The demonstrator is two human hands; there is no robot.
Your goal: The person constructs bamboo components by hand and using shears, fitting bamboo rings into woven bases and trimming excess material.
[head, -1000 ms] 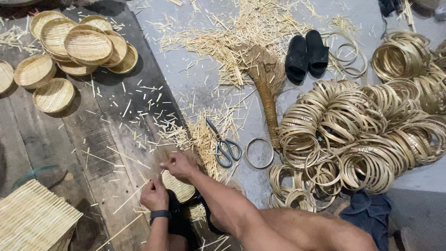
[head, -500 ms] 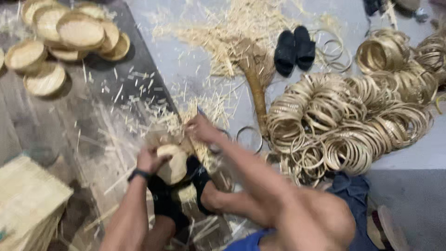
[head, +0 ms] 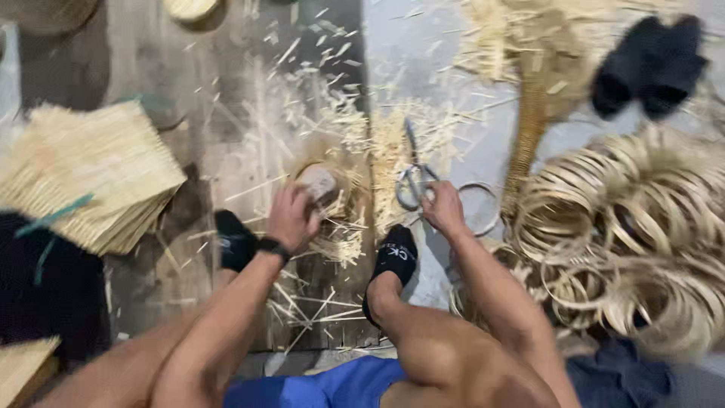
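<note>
Left hand (head: 293, 219) curls over a small woven bamboo basket (head: 321, 185) on the floor between the feet. Right hand (head: 442, 208), fingers closed, grips scissors (head: 414, 177) at 3 o'clock of it. Basket looks light, springy, splintery; best held by the rim.

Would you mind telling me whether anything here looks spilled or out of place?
Yes: loose bamboo slivers lie scattered across the floor around the scissors and both feet. The picture is blurred, so finer damage cannot be judged.

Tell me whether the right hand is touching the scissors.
Touching. The head view shows the right hand with its fingers lying on the handles of the scissors, no gap between them.
</note>
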